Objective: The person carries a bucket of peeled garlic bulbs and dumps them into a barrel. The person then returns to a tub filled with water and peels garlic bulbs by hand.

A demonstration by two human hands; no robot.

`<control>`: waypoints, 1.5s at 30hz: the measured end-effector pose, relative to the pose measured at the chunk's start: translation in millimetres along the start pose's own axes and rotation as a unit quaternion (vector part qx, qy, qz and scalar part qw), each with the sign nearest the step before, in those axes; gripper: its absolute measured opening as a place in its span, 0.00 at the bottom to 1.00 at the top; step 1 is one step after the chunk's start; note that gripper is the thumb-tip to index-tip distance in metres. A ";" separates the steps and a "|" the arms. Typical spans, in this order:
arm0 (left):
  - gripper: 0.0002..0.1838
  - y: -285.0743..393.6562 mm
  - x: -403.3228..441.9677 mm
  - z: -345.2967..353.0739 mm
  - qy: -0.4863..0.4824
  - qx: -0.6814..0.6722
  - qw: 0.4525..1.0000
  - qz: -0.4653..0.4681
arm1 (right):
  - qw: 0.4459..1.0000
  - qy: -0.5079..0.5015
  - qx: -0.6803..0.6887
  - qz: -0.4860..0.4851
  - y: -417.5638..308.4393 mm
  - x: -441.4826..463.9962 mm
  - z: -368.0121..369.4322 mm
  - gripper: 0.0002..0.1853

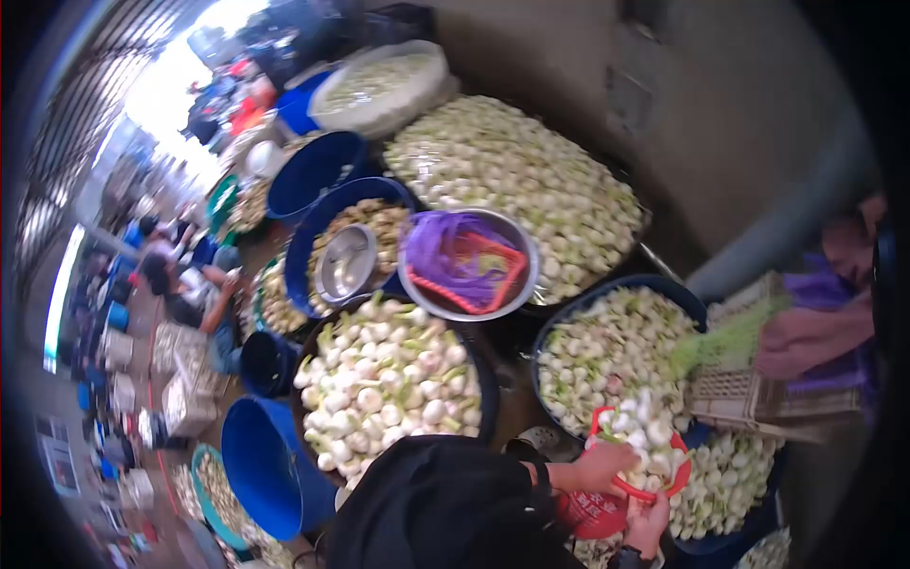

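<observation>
My left hand [607, 467] is closed on the near edge of a red plastic basket [679, 482]. My right hand [647, 524] grips its lower rim, fingers partly hidden. In the basket lie white bulbs [656, 434] with greenish tips, resembling small onions or garlic; I cannot tell which. The basket tilts over a dark tub [697, 303] full of such bulbs. Just below my left hand is a red surface with white printing [590, 515]. A black sleeve [445, 503] covers my left arm.
A large heap of bulbs [517, 180] lies behind. A metal basin [531, 248] holds purple and red netting. Blue buckets [275, 465] and a full tub [488, 379] stand left. A plastic crate [739, 394] is at right. A person [194, 303] sits at far left.
</observation>
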State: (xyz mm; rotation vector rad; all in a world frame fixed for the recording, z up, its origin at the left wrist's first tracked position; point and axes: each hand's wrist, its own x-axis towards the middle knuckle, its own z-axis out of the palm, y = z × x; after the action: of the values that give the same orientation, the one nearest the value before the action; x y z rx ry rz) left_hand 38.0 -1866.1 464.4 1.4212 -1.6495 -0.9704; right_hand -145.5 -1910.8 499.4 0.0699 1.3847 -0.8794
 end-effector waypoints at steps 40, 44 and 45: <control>0.14 -73.4 179.5 -30.1 0.168 -0.234 0.898 -0.332 | 0.966 0.171 -0.116 -0.154 -61.9 -20.4 -48.1 0.28; 0.13 7.1 164.2 7.5 0.080 -0.118 0.978 -0.155 | 0.945 0.264 -0.104 -0.162 -79.2 -62.8 -64.0 0.28; 0.14 32.2 161.9 14.2 0.064 -0.041 0.997 -0.004 | 0.833 0.293 -0.331 -0.332 -83.4 -73.2 -52.9 0.30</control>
State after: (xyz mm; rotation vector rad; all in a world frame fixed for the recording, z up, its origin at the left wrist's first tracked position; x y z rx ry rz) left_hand -6.9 -2022.4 496.2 1.4065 -1.4947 -0.9221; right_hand -231.4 -1904.3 587.0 -0.7833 2.3051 -0.9157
